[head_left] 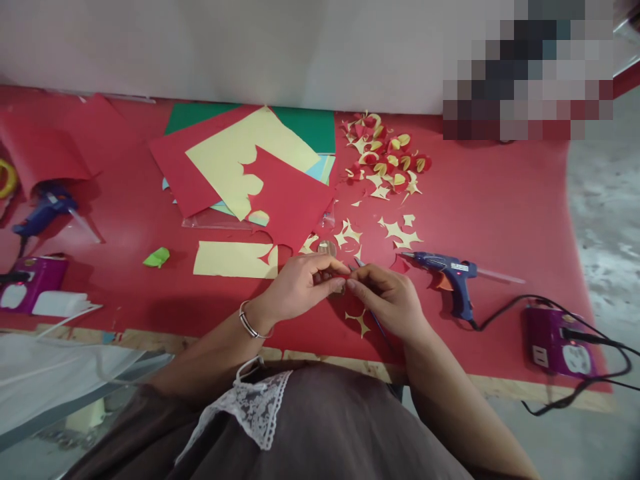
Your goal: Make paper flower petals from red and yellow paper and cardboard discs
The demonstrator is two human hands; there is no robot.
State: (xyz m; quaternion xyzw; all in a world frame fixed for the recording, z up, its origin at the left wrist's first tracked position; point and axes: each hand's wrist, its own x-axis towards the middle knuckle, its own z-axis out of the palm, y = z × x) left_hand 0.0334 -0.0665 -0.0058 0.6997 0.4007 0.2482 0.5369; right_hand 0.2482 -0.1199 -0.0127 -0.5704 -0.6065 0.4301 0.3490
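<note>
My left hand [303,283] and my right hand [393,300] meet over the front of the red-covered table [480,193], fingertips pinched close together. Whatever lies between the fingers is too small and hidden to name. Partly under my right hand is a thin dark tool [381,328], its kind unclear. Just beyond the fingers sits a small round clear object [327,248]. A cut-out scrap of yellow paper [359,323] lies close to my body. To the right, a blue hot glue gun [453,268] rests on its side, a glue stick poking from its back.
Red paper with scalloped cuts [293,197] overlaps a yellow sheet [220,150] and green sheets [310,123]. Small red and yellow paper pieces [383,157] are heaped at the back. A purple power box [555,343] with cables stands right; another glue gun [47,207] lies left.
</note>
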